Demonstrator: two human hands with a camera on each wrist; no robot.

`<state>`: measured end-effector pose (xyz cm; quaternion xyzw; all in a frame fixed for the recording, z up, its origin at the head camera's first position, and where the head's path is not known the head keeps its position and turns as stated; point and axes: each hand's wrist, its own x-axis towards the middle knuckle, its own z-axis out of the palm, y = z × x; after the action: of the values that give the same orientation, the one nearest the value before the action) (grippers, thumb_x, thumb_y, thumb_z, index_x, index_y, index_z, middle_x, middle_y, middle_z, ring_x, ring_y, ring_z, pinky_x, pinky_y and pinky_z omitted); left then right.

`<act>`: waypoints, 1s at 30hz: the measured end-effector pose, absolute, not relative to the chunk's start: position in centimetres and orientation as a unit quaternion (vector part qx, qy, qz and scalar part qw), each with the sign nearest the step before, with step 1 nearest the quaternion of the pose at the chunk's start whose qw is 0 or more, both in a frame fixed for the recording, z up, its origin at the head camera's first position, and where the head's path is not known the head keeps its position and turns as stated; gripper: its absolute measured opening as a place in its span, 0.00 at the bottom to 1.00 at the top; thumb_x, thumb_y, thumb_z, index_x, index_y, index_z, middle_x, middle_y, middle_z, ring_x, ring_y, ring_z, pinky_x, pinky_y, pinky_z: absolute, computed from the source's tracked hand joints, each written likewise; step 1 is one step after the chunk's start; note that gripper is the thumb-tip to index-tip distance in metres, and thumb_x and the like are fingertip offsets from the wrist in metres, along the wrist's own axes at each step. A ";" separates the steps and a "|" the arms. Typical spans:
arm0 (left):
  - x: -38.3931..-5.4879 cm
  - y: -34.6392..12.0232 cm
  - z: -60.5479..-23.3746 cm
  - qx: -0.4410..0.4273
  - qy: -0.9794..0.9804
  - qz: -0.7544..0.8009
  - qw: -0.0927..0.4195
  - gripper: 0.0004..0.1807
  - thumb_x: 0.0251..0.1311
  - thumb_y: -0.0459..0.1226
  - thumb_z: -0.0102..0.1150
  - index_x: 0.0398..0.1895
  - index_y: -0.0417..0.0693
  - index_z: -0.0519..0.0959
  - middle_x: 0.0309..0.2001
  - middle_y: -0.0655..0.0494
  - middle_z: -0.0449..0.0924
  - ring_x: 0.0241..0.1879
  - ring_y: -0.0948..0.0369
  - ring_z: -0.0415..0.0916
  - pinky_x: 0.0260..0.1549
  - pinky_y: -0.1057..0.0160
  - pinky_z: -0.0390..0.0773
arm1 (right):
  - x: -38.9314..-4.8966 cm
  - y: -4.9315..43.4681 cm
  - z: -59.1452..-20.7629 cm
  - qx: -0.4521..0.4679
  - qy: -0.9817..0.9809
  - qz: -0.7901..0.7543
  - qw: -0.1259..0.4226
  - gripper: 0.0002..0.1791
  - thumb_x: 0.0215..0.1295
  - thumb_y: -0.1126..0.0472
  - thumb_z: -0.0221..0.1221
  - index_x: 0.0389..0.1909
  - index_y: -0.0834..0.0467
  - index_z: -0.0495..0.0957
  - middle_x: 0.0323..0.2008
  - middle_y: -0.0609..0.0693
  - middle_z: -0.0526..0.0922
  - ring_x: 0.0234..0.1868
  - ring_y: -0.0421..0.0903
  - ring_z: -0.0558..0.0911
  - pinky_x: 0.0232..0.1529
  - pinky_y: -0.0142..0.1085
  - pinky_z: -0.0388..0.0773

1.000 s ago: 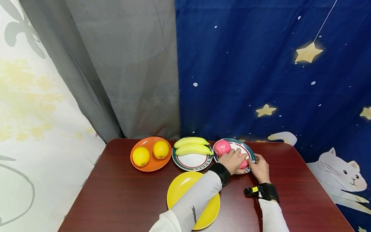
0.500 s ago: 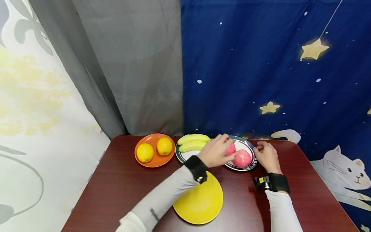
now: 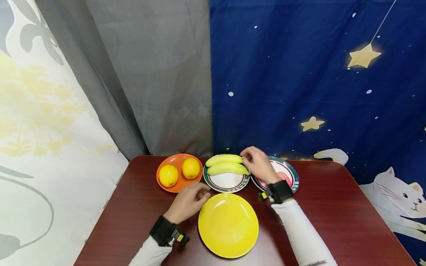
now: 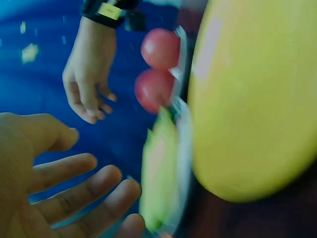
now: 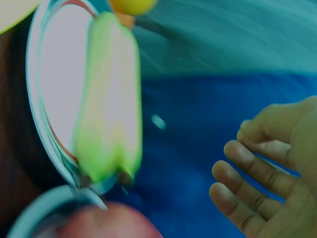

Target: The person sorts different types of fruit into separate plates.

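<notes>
My left hand point(image 3: 187, 201) hovers between the orange plate point(image 3: 178, 186) and the yellow plate point(image 3: 228, 225). Its fingers are spread and empty in the left wrist view, where two pink apples point(image 4: 154, 90) also appear. My right hand point(image 3: 261, 164) is near the right ends of two bananas point(image 3: 227, 169), its fingers relaxed and holding nothing. The bananas lie on a white plate with a green rim point(image 3: 226, 183). Behind the right wrist, a similar plate point(image 3: 294, 177) carries the apples, mostly hidden in the head view.
Two yellow round fruits, one in front point(image 3: 168, 175) and one behind point(image 3: 191, 168), sit on the orange plate. All the plates stand on a dark red wooden table point(image 3: 332, 214). A grey curtain point(image 3: 166, 92) and a blue starry curtain point(image 3: 266, 92) hang behind it.
The left hand has left the apples and moved left and nearer, past the bananas. The right hand has shifted left from the right plate's rim toward the bananas. The yellow plate is now uncovered.
</notes>
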<state>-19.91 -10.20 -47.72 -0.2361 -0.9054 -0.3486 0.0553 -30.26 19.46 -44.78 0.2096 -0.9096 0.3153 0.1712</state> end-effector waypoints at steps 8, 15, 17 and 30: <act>-19.2 -12.1 -52.4 -0.163 -0.915 -0.368 -0.023 0.18 0.69 0.48 0.59 0.55 0.49 0.79 0.37 0.64 0.76 0.29 0.69 0.72 0.31 0.69 0.76 | -32.9 14.7 -48.4 0.286 -0.936 0.170 0.110 0.20 0.62 0.60 0.66 0.55 0.59 0.80 0.52 0.56 0.78 0.52 0.55 0.72 0.54 0.48 0.73; -19.2 -11.8 -53.4 -0.157 -0.864 -0.459 -0.134 0.18 0.70 0.49 0.58 0.54 0.48 0.78 0.28 0.58 0.79 0.14 0.61 0.74 0.16 0.64 0.80 | -33.0 13.8 -50.1 0.298 -0.940 0.121 0.113 0.22 0.58 0.61 0.69 0.56 0.56 0.81 0.47 0.55 0.76 0.49 0.53 0.70 0.49 0.45 0.71; -18.9 -11.6 -53.7 -0.158 -0.848 -0.482 -0.155 0.17 0.70 0.48 0.58 0.53 0.49 0.78 0.27 0.56 0.78 0.10 0.60 0.74 0.12 0.60 0.80 | -32.9 13.6 -50.4 0.302 -0.940 0.110 0.116 0.23 0.59 0.61 0.69 0.56 0.57 0.80 0.47 0.55 0.76 0.49 0.53 0.70 0.49 0.45 0.71; -19.4 -11.4 -55.6 -0.156 -0.822 -0.525 -0.157 0.11 0.69 0.45 0.60 0.50 0.54 0.78 0.19 0.56 0.73 0.07 0.58 0.74 0.09 0.53 0.79 | -32.5 12.4 -50.2 0.288 -0.953 0.022 0.096 0.24 0.64 0.53 0.68 0.58 0.55 0.75 0.48 0.55 0.76 0.49 0.54 0.75 0.43 0.48 0.80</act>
<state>-19.36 -11.41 -55.62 -0.1558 -0.8216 -0.5253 -0.1571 -32.55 12.43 -50.15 0.2879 -0.9526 0.0218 0.0958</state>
